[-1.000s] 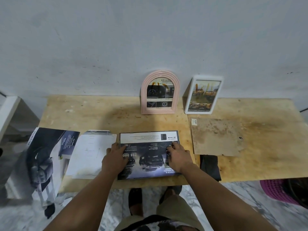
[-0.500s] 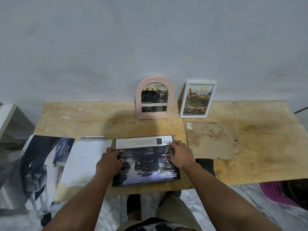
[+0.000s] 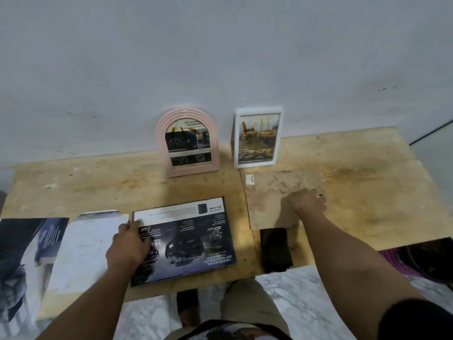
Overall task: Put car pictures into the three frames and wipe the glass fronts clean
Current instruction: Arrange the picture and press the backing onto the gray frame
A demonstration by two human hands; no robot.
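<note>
A large dark frame (image 3: 186, 231) lies flat near the table's front edge with a car picture on it. My left hand (image 3: 127, 249) rests on its left part, thumb along the left edge. My right hand (image 3: 307, 204) lies on a brown backing board (image 3: 267, 192) to the right of the frame, fingers bent near the board's right edge; whether it grips the board is unclear. A pink arched frame (image 3: 187, 143) and a white rectangular frame (image 3: 257, 138) stand against the wall, each with a car picture inside. A black cloth (image 3: 274, 249) hangs over the table's front edge below the board.
A white sheet (image 3: 83, 249) lies left of the dark frame, and a car brochure (image 3: 24, 256) hangs off the wooden table (image 3: 98, 187) at the far left. A small label (image 3: 250, 179) lies on the board's corner. A pink basket (image 3: 397, 263) sits on the floor, right.
My right hand has left the flat frame and moved right onto the brown board. My left hand has slid to the frame's left edge. The view has shifted.
</note>
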